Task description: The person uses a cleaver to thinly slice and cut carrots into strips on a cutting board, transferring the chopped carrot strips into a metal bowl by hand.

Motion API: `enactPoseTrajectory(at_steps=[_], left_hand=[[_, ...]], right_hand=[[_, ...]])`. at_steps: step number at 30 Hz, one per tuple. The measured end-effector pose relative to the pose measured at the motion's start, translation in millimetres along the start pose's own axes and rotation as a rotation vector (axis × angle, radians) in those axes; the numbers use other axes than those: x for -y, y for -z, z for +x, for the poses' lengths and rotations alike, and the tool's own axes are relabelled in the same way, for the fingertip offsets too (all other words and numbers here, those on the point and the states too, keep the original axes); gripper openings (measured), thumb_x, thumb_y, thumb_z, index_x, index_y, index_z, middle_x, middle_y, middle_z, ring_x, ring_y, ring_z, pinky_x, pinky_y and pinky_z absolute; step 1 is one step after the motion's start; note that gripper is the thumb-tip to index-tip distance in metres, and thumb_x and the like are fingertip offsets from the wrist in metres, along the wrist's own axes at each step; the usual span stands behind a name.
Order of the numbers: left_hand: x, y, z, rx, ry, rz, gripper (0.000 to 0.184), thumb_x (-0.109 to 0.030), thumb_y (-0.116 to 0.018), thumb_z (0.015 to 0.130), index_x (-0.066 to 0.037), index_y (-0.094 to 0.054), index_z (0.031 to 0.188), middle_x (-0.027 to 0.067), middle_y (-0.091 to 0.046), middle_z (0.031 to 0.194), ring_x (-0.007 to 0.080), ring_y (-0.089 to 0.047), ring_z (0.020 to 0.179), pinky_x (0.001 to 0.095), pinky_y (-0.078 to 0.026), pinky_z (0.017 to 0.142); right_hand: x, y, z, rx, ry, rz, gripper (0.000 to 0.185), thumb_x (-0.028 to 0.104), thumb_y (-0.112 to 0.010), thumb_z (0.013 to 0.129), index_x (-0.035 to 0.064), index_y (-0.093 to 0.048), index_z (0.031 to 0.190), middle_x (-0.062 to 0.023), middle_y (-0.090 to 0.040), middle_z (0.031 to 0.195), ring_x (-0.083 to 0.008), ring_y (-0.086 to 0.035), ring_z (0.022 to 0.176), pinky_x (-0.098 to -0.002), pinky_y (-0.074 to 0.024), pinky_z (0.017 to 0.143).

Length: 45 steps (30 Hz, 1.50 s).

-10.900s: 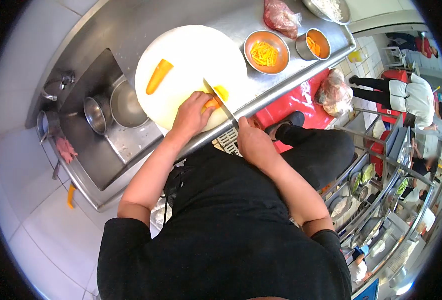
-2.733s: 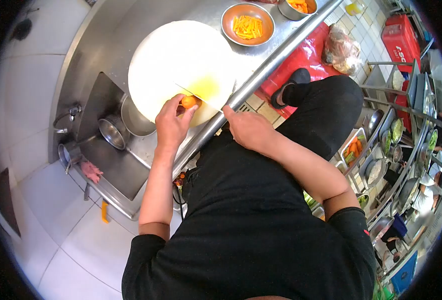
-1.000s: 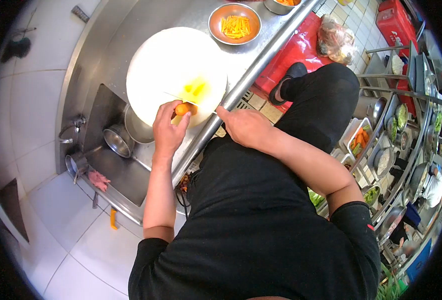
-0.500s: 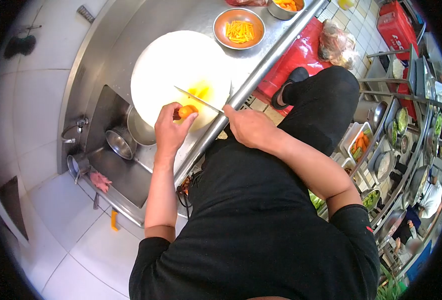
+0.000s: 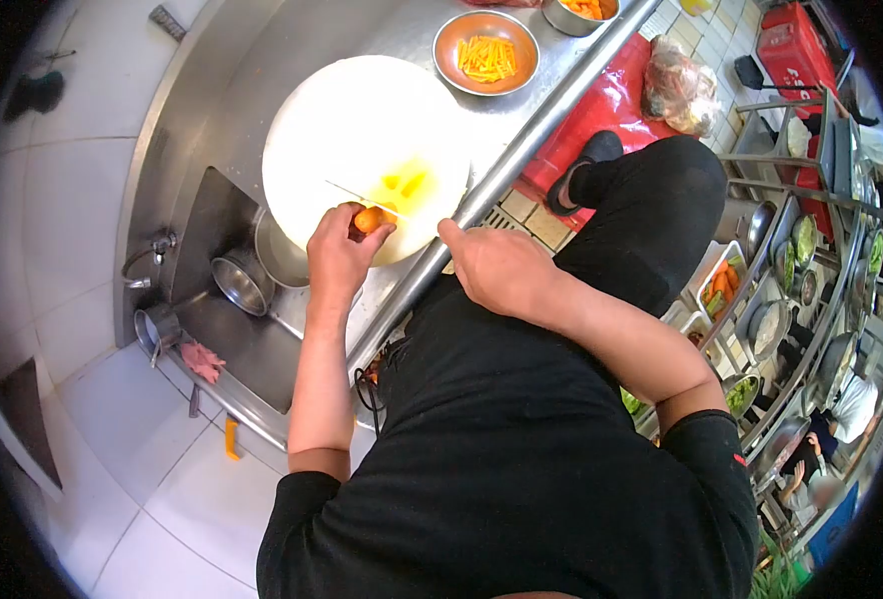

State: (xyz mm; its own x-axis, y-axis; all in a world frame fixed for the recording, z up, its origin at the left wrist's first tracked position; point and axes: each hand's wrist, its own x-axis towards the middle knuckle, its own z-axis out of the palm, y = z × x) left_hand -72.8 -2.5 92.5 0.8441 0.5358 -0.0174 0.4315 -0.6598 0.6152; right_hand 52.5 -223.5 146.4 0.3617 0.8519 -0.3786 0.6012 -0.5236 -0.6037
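My left hand [image 5: 340, 258] grips a piece of carrot [image 5: 368, 220] between thumb and fingers on a round white cutting board [image 5: 322, 125]. My right hand [image 5: 501, 266] is closed around a knife at the board's near right edge. The thin knife blade [image 5: 355, 195] reaches leftward across the board, close against the carrot by my left fingertips. Its handle is hidden in my fist. Bright orange-yellow carrot pieces [image 5: 407, 186] lie just beyond the blade, washed out by glare. Past the board stands a metal bowl [image 5: 445, 72] holding carrot strips [image 5: 487, 59].
Another metal container [image 5: 564, 22] with orange pieces stands at the counter's far end. To the left is a sink [image 5: 252, 349] with metal bowls [image 5: 241, 284] and a pink cloth [image 5: 202, 360]. Shelves with vegetable trays [image 5: 718, 285] line the right; other people are at the far right.
The knife has shifted left, bringing its blade from beside the carrot to close against it. My left hand keeps its grip in nearly the same place. The view has moved slightly.
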Motion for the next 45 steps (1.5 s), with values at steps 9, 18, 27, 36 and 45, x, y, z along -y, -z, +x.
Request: enactPoseTrajectory(at_steps=[9, 18, 27, 36, 45], left_hand=[[2, 1, 9, 0.034, 0.005, 0.012, 0.04, -0.023, -0.095, 0.08, 0.0, -0.072, 0.102, 0.015, -0.073, 0.091, 0.0327, -0.072, 0.083, 0.0422, -0.058, 0.075], [1, 12, 13, 0.087, -0.019, -0.062, 0.046, -0.019, -0.094, 0.081, 0.0, -0.071, 0.116, 0.0152, -0.074, 0.105, 0.028, -0.075, 0.087, 0.0383, -0.063, 0.08], [9, 12, 14, 0.148, -0.061, -0.065, 0.038, -0.007, -0.084, 0.086, 0.003, -0.069, 0.12, 0.0187, -0.076, 0.109, 0.0273, -0.08, 0.094, 0.0373, -0.065, 0.085], [10, 8, 17, 0.08, -0.065, -0.075, 0.033, -0.015, -0.087, 0.086, 0.001, -0.071, 0.111, 0.017, -0.075, 0.098, 0.0278, -0.078, 0.085, 0.0384, -0.064, 0.079], [11, 9, 13, 0.052, -0.046, -0.101, 0.038, -0.017, -0.089, 0.086, 0.0, -0.072, 0.115, 0.0168, -0.075, 0.099, 0.0274, -0.078, 0.084, 0.037, -0.063, 0.079]], right_hand=[[-17, -22, 16, 0.018, -0.009, -0.006, 0.025, 0.013, -0.056, 0.101, 0.001, -0.052, 0.122, -0.025, -0.074, 0.088, -0.0449, -0.075, 0.086, -0.0575, -0.0592, 0.077], [-24, -18, 20, 0.044, -0.034, -0.014, 0.023, 0.013, -0.054, 0.101, -0.0003, -0.052, 0.12, -0.0266, -0.073, 0.087, -0.0467, -0.074, 0.084, -0.0588, -0.0584, 0.076], [-7, -7, 8, -0.009, 0.019, 0.018, 0.024, 0.012, -0.058, 0.101, -0.0011, -0.051, 0.12, -0.0252, -0.072, 0.084, -0.0459, -0.074, 0.083, -0.057, -0.0584, 0.074], [-9, -17, 14, -0.015, 0.019, 0.027, 0.025, 0.012, -0.057, 0.101, -0.0018, -0.051, 0.121, -0.0254, -0.072, 0.084, -0.045, -0.074, 0.082, -0.0571, -0.0582, 0.072], [-30, -34, 23, -0.001, 0.009, 0.016, 0.024, 0.011, -0.054, 0.101, -0.0028, -0.052, 0.12, -0.0274, -0.072, 0.084, -0.0469, -0.073, 0.083, -0.0589, -0.0577, 0.073]])
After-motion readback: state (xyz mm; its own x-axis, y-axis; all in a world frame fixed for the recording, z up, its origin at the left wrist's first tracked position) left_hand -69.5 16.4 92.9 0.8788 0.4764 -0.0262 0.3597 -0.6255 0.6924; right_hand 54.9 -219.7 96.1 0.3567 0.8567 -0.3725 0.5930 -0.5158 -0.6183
